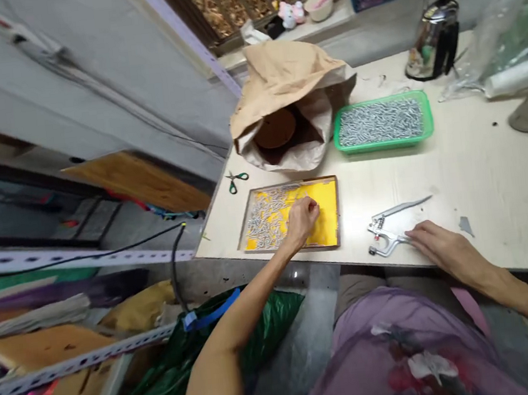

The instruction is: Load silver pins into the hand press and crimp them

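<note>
Small metal parts (266, 219) in yellow tray (326, 228): your left hand (301, 218) pinches among them, fingers clenched. Your right hand (442, 248) rests released on pliers (385, 235), tabletop (477, 162).

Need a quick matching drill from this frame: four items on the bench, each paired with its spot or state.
Things:
1. left hand
2. right hand
3. scissors
4. green tray

Places or states:
A. beside the open paper bag, full of small metal parts
B. fingers pinched over the yellow tray
C. touching the metal pliers
D. near the table edge, left of the bag

Pairs: 1-B, 2-C, 3-D, 4-A
</note>
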Tool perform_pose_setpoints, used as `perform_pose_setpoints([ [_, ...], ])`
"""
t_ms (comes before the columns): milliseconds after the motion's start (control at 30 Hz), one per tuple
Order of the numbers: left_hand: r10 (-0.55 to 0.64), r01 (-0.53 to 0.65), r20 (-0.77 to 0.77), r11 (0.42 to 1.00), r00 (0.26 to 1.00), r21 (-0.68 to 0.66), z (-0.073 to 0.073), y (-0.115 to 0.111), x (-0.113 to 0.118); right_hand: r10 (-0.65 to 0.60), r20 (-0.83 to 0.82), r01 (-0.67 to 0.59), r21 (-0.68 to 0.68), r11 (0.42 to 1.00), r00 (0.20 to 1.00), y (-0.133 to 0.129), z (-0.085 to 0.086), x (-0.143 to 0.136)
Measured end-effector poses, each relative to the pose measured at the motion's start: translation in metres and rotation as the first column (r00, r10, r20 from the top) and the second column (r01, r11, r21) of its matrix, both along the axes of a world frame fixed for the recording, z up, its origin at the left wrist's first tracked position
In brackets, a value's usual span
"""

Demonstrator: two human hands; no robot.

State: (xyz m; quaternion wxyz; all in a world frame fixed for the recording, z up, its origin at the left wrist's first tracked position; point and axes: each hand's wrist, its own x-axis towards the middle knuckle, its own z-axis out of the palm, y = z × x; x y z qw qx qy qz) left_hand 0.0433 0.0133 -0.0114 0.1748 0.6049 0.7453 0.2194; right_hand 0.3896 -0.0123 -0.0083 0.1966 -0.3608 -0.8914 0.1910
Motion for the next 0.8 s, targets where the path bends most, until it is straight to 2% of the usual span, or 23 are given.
perform_pose_setpoints([
  [33,0.004,0.007,0.15,0.997,0.989,-0.071,0.003,-0.007,0.013,-0.009,0.055,0.008,0.012,1.0,0.998,-0.005,-0.005,0.002],
  [100,0.039,0.081,0.44,0.965,0.897,-0.25,0.009,-0.021,0.042,-0.035,0.153,0.028,0.048,0.998,0.988,-0.012,-0.013,0.005],
  [133,0.07,0.127,0.537,0.938,0.841,-0.321,0.012,-0.027,0.057,-0.046,0.193,0.034,0.065,0.997,0.98,-0.014,-0.016,0.007],
  [200,0.133,0.182,0.633,0.895,0.762,-0.407,0.014,-0.037,0.083,-0.061,0.246,0.037,0.097,0.995,0.967,-0.016,-0.02,0.009],
  [333,0.235,0.131,0.639,0.872,0.733,-0.472,0.007,-0.042,0.111,-0.06,0.278,0.025,0.128,0.991,0.959,-0.013,-0.019,0.01],
  [467,0.343,0.116,0.617,0.806,0.708,-0.581,-0.002,-0.041,0.115,-0.063,0.289,0.025,0.133,0.991,0.955,-0.01,-0.016,0.01],
  [600,0.429,0.113,0.595,0.74,0.68,-0.663,-0.003,-0.04,0.118,-0.056,0.29,0.024,0.111,0.994,0.955,-0.011,-0.018,0.011],
  [700,0.444,0.106,0.564,0.714,0.696,-0.692,-0.001,-0.037,0.119,-0.061,0.28,0.034,0.101,0.994,0.958,-0.011,-0.02,0.011],
  [800,0.411,0.129,0.521,0.68,0.748,-0.722,0.001,-0.032,0.118,-0.068,0.272,0.044,0.093,0.995,0.96,-0.012,-0.021,0.01],
])
